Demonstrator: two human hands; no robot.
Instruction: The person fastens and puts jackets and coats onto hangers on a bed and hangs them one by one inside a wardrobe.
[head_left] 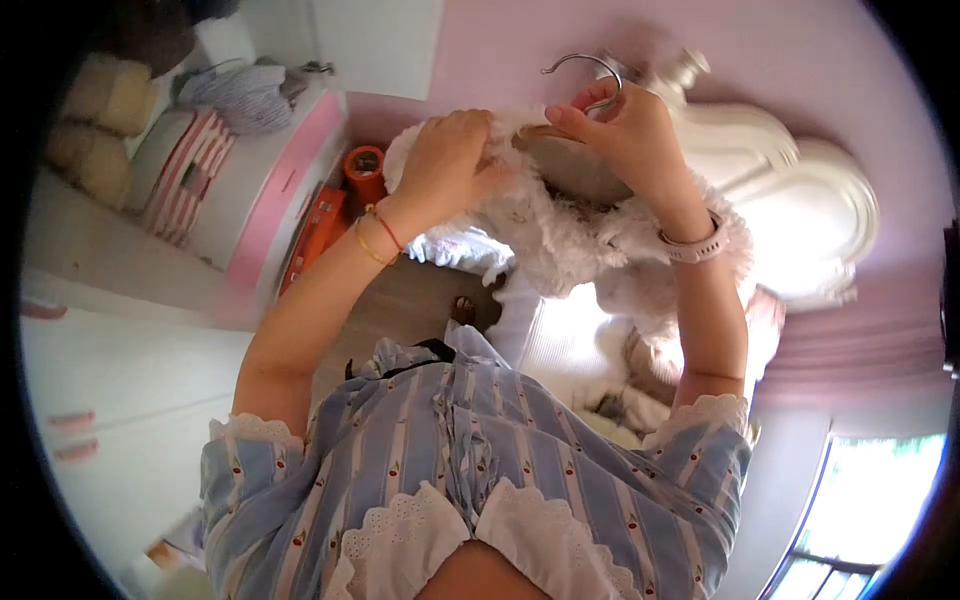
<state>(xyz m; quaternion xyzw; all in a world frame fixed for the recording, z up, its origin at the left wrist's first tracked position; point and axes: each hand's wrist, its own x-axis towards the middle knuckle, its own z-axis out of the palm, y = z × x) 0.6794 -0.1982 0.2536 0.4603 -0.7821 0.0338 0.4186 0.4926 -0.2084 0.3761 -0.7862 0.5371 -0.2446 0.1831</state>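
Note:
A fluffy white garment [560,245] hangs up in front of me, its neck opening facing me. My right hand [635,130] is closed round the top of a hanger [545,131], just under the curved metal hook [583,58]. Part of the hanger's body shows inside the neckline; the fluff hides the rest. At the garment's left shoulder side, my left hand [450,155] is closed on the fluffy fabric, its fingertips partly buried and slightly blurred.
To the left are white drawers with a pink-edged top [285,190], folded clothes [185,175] and an orange-red canister [365,172]. A white carved headboard [815,210] and a bed [560,345] lie beyond the garment. A bright window [875,510] is at lower right.

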